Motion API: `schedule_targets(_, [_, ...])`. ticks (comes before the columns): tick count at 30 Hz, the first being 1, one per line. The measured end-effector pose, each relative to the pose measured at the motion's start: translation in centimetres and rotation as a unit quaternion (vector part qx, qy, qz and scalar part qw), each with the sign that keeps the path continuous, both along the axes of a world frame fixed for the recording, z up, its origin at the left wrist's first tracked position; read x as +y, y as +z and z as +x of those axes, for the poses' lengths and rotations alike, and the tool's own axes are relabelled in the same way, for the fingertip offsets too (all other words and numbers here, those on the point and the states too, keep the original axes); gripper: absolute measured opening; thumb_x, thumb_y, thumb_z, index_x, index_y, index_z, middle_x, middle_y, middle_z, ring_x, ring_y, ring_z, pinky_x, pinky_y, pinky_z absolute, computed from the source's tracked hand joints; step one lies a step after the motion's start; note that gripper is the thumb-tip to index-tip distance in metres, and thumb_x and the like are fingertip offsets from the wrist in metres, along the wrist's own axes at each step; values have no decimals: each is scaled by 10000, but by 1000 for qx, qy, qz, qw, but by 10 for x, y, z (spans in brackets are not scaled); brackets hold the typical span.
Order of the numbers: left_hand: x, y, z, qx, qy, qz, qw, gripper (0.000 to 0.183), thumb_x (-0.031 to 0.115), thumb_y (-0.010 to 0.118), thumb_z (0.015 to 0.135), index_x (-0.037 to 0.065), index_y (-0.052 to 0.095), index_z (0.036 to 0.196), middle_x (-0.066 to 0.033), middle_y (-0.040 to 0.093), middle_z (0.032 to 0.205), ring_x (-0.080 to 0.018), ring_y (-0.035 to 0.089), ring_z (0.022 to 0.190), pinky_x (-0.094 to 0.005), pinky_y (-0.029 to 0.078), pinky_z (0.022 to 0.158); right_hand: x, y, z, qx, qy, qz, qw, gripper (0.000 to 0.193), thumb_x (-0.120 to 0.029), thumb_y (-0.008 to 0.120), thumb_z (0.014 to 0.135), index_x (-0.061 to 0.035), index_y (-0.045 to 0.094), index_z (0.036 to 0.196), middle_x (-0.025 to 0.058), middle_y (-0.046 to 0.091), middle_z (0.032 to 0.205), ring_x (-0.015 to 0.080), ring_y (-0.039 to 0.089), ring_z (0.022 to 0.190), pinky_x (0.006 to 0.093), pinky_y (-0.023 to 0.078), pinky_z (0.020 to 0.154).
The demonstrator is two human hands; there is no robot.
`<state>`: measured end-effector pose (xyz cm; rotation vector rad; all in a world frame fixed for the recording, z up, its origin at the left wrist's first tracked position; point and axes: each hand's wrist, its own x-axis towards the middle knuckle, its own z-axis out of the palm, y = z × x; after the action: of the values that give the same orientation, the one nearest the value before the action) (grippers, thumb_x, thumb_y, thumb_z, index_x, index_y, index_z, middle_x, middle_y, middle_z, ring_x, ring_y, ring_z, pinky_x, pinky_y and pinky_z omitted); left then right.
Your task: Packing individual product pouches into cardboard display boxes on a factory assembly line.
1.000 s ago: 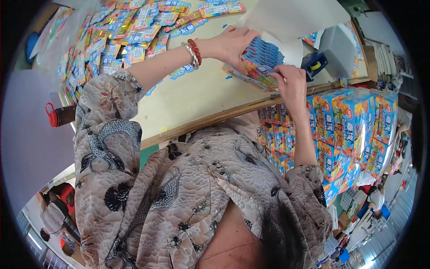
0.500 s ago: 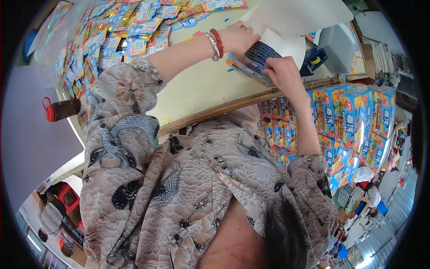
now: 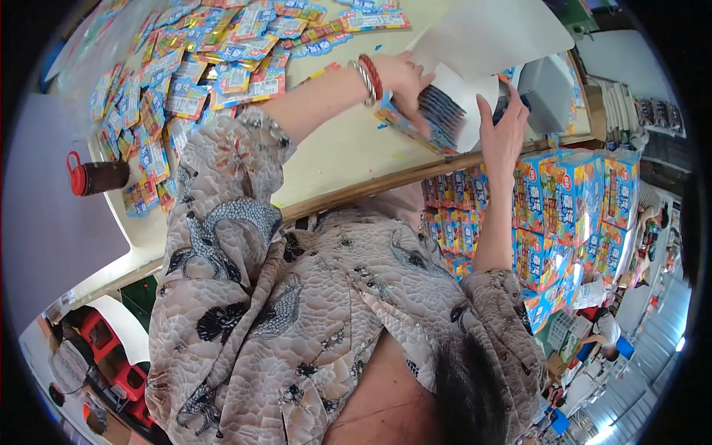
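An open cardboard display box [image 3: 445,145], blue and colourful outside and white inside, lies tilted near the table's front edge. Dark blue packets [image 3: 442,110] stand in a row within it, and its large white lid [image 3: 497,37] is folded up and back. My left hand [image 3: 406,83], with bracelets at the wrist, grips the box's left side. To the right, my right hand [image 3: 504,122] has thumb and fingers spread at the white side flap [image 3: 469,133]; whether it touches the flap is unclear. Behind its fingers, a dark blue tape dispenser [image 3: 528,106] is mostly hidden.
Many colourful flat packets [image 3: 193,67] cover the table's far left. A dark bottle with a red cap [image 3: 104,178] lies at the left edge. Wrapped stacks of blue boxes [image 3: 556,196] stand below the table at right. A grey bin [image 3: 549,85] sits beyond the dispenser.
My right hand has moved right, off the packets, and its fingers have spread. My left hand has shifted slightly right and down along the box. More of the packet row shows.
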<state>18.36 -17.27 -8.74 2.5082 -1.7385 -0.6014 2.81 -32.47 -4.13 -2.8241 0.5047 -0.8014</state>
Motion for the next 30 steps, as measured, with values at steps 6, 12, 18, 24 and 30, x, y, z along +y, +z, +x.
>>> schedule_targets(6, [10,-33,-45,-360,-19,-39,932,723,275,513,829,-7,278,1452,-231,465,1344,-266,459,1239,-411,202,1090,-18,-35,14,113,5,237,965,725,-271,576,910,-28,185,1470,335,417,1351,416,494,1193,436,419,925])
schedule_targets(12, [11,-30,-19,-215,-18,-144,966,902,305,765,676,-42,341,1393,-145,595,1075,-268,565,1039,-378,386,926,-38,-42,25,1,-16,258,966,668,0,468,845,-85,243,1468,262,504,1302,419,525,1154,438,406,964])
schedule_targets(18, [-4,-3,11,-201,-51,-64,976,1134,393,868,534,-48,299,1410,-133,600,1107,-258,572,1064,-358,379,960,-56,-45,55,-51,44,-6,998,449,-55,559,854,-78,502,1298,211,591,1112,393,514,1119,415,399,948])
schedule_targets(24, [-1,-16,12,-183,-24,-72,980,1140,391,866,552,-48,277,1423,-152,572,1147,-274,541,1113,-356,363,974,12,14,46,276,246,255,893,128,-94,665,809,-2,659,898,112,631,862,237,600,836,308,454,764])
schedule_targets(30, [1,-8,14,-196,-43,-62,978,1081,377,832,621,-54,261,1431,-156,572,1137,-271,540,1111,-355,371,952,10,-24,37,142,332,-50,931,64,-32,598,770,-25,601,834,119,572,767,302,569,780,387,432,737])
